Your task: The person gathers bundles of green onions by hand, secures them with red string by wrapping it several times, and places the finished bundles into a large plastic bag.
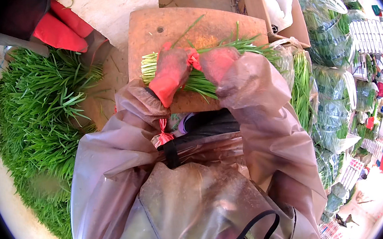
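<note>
A bunch of garlic chives lies across a wooden board, its pale cut ends to the left and its green leaves to the right. My left hand, in a soiled red glove, is closed around the bunch near the cut ends. Just right of it, my right hand in a similar glove grips the leafier part; its fingertips are mostly hidden. Between the two hands shows a red strip against the bunch. A tied bundle of red strips hangs below the board at my waist.
A large heap of chives fills the left side. Cardboard boxes stand behind the board at the right. Plastic-bagged bunches line the right side, with loose chives close to my right arm. Someone's red-clad leg is at the far left.
</note>
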Tool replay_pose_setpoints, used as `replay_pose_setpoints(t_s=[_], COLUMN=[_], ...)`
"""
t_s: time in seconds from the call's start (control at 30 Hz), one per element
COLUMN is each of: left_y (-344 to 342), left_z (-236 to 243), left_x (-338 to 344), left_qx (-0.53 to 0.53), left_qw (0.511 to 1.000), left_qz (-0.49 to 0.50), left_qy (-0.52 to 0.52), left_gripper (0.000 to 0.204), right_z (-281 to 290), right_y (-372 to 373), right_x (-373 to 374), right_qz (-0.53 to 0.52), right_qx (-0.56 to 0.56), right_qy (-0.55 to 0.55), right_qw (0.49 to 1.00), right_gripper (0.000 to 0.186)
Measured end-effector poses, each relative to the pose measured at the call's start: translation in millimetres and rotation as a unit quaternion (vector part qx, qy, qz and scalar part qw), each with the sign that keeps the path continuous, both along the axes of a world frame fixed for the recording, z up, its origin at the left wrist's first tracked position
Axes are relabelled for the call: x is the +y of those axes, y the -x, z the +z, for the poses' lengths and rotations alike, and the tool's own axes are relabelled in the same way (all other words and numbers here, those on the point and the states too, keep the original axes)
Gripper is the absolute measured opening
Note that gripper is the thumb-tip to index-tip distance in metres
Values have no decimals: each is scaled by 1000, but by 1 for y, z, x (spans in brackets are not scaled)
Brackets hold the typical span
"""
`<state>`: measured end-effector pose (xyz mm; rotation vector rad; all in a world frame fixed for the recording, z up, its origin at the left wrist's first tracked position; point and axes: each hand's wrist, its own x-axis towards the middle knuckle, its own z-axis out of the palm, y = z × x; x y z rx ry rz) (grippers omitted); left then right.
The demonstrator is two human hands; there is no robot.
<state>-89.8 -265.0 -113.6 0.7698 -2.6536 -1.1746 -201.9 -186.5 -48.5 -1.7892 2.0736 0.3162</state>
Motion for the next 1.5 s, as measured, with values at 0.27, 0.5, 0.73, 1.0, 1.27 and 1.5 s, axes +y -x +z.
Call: replay_pose_setpoints(t_s=[0.27,0.5,0.73,1.0,1.27,1.5], left_y=[0,6,9,14,22,-4], left_z=[-45,37,35,8,23,56], left_x=[-6,-19,-15,-24,-25,-9], left_qx=[172,-3,-13,-65,-148,218], left_qw=[974,969,999,958,967,921], left_qz=[27,-130,-23,-128,-65,165], left_qy=[-148,211,46,250,198,279], left_gripper=[8,6,12,16,17,28], right_z=[5,28,86,27,-24,-99], right_y=[9,13,-6,-3,23,51], right_x=[12,16,16,-8,-8,-37], right_qz=[-153,-52,-59,-6,-114,-481], right_qx=[-460,-562,-169,107,-259,-602], right_qy=[-104,190,465,60,213,404], right_qw=[869,803,867,992,935,493], right_gripper=[13,12,18,19,17,27])
